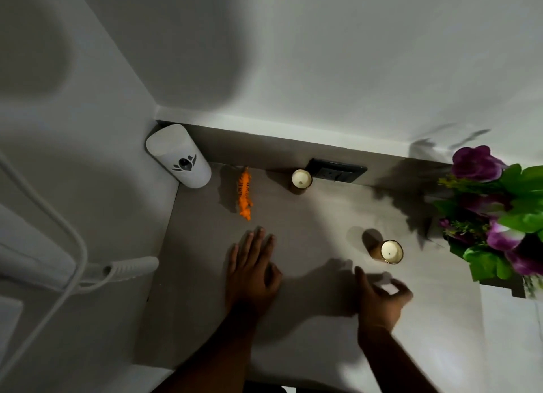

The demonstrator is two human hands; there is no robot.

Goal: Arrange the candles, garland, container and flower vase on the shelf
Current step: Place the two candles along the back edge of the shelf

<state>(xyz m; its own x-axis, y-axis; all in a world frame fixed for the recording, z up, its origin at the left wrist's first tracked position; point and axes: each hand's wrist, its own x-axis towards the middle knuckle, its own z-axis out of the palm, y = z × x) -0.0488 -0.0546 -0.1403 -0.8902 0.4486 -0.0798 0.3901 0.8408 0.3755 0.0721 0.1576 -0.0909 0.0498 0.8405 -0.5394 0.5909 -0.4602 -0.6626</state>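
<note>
- Seemingly mid-arrangement, the shelf (293, 319) carries all the task's things, spread along its back and right side, probably so the front stays free for the hands.
- At the back-left corner the white container (179, 156) stands against both walls, its dark emblem facing out; tucked there it looks out of the way.
- Just right of it the orange garland (244, 193) lies in a short bunched strip, running from the back wall toward the front, well apart from either hand.
- One candle (301, 179) sits at the back, just beside a dark wall socket (336, 170); the second candle (391, 252) stands nearer the front, between the right hand and the flower vase (496, 213).
- Purple blooms and green leaves at the right edge hide the vase itself, so how it stands cannot be told.
- The left hand (252, 269) lies flat, palm down on the shelf, fingers spread, its grip slack and empty, likely bracing.
- The right hand (382, 295) is blurred, fingers curled partly open just short of the nearer candle; it holds nothing I can make out.
- My judgement: the nearer candle is the next thing to be shifted, perhaps to pair it with the one at the back.
</note>
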